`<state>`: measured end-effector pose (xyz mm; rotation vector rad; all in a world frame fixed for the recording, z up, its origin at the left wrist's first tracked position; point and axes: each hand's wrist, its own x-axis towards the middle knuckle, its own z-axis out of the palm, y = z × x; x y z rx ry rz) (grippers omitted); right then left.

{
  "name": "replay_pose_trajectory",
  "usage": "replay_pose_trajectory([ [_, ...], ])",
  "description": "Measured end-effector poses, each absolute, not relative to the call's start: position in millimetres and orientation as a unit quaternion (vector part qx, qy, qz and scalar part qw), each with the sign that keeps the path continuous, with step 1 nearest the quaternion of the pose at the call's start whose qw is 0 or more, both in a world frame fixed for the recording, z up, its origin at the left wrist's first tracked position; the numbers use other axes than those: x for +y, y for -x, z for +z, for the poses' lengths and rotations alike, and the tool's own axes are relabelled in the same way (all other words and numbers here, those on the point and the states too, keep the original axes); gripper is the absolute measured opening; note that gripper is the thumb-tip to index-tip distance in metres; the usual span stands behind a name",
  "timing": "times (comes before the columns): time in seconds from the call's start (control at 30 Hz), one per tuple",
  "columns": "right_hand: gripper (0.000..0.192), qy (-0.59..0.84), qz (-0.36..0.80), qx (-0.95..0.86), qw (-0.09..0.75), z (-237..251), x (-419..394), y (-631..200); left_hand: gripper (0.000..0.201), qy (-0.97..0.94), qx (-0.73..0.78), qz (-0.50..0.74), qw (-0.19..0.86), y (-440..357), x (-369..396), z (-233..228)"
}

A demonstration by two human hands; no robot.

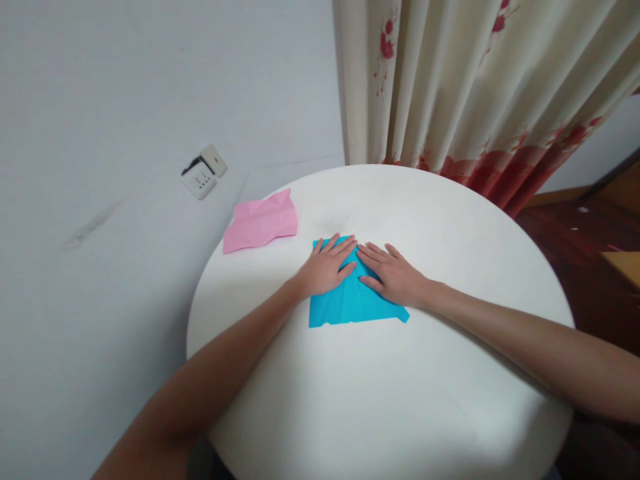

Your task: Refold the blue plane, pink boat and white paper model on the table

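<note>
**Round white table, two hands flat on blue paper**

White and round, the table (380, 393) stands against a pale wall, and near its middle lies the blue paper (350, 303), creased and partly folded. Both hands press down on its far half. On the left hand (327, 267) the fingers (336, 245) are straight and slightly spread, tips at the paper's far edge, thumb lying inward across the sheet. On the right hand (395, 275) the fingers (376, 253) are likewise flat and a little apart, pointing toward the left fingertips, which they nearly touch over the paper's centre line. Neither hand pinches anything; palms and fingers simply lie on the sheet. The near edge of the paper shows bare below both wrists.

Beyond the left fingers, well apart from them, a crumpled pink paper (261, 221) overhangs the table's rim. Farther out on that side a socket (203, 175) sits on the wall. Past the right fingertips hangs a cream curtain (450, 87) with red flowers
</note>
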<state>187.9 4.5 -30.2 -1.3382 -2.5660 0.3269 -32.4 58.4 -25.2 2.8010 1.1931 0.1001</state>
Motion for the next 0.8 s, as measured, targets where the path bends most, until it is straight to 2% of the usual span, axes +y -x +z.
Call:
replay_pose_trajectory([
  [0.8, 0.069, 0.454, 0.115, -0.876, 0.118, -30.3, 7.5, -190.2, 0.057, -0.923, 0.379, 0.044, 0.058, 31.5, 58.0, -24.1],
])
